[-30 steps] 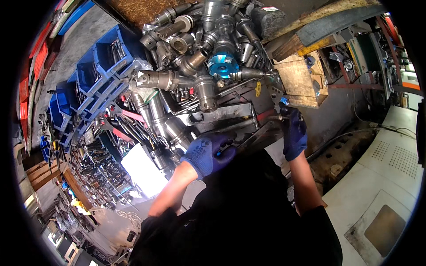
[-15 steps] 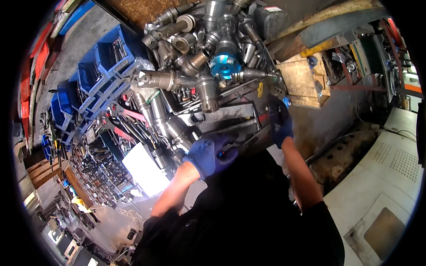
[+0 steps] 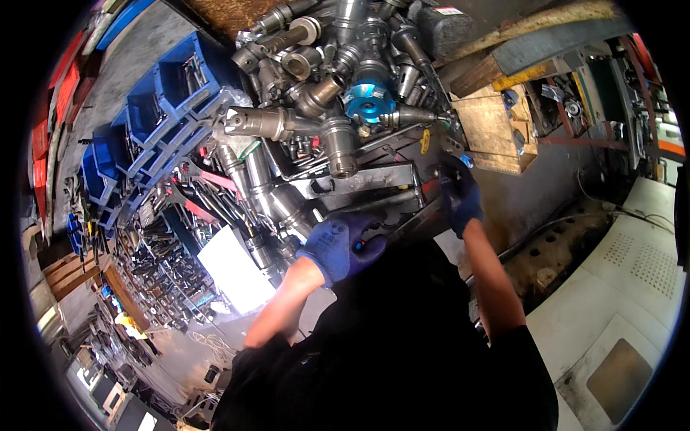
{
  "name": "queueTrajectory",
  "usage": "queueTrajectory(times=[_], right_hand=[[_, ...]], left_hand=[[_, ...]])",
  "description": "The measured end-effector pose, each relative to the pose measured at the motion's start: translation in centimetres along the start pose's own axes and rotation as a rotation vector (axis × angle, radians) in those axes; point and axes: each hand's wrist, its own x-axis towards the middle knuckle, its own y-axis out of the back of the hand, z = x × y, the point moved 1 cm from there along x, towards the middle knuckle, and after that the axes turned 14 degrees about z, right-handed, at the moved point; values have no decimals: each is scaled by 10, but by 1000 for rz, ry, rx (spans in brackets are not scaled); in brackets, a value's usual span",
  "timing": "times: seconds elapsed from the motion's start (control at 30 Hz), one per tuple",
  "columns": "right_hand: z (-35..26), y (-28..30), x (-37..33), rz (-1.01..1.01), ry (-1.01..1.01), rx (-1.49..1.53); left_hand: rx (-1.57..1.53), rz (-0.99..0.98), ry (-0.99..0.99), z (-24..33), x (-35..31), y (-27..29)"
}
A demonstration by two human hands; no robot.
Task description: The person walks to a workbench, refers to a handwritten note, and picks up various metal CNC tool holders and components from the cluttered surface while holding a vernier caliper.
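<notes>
My left hand (image 3: 334,248), in a blue glove with dark fingertips, is at the bench's near edge. Its fingers and thumb curl together around something too hidden to name; a small bright blue spot shows there. My right hand (image 3: 460,197), gloved alike, is farther right with bent fingers pointing away from me. Something small and greyish seems to be at its fingertips, but I cannot make it out. A long dark bar (image 3: 413,221) runs slantwise between the hands. Just beyond lies a grey metal bracket (image 3: 363,183). Steel tool holders (image 3: 338,147) are heaped behind it, with a blue milling cutter (image 3: 370,100) among them.
Blue stacking bins (image 3: 154,108) stand at the left. A white sheet (image 3: 233,269) lies beside several long tools. At the right are a wooden box (image 3: 496,133) and a pale machine panel (image 3: 611,280). Hex keys (image 3: 388,144) lie below the heap.
My right hand has shifted slightly right, away from the dark bar's end. My left hand stays nearly in place. The view has tilted a little.
</notes>
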Motion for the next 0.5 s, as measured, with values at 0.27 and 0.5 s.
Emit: queueTrajectory(times=[0.27, 0.5], right_hand=[[14, 7, 3, -3, 186, -149], [6, 3, 2, -22, 165, -227]], left_hand=[[26, -77, 44, 8, 3, 5], [8, -58, 34, 7, 4, 6]])
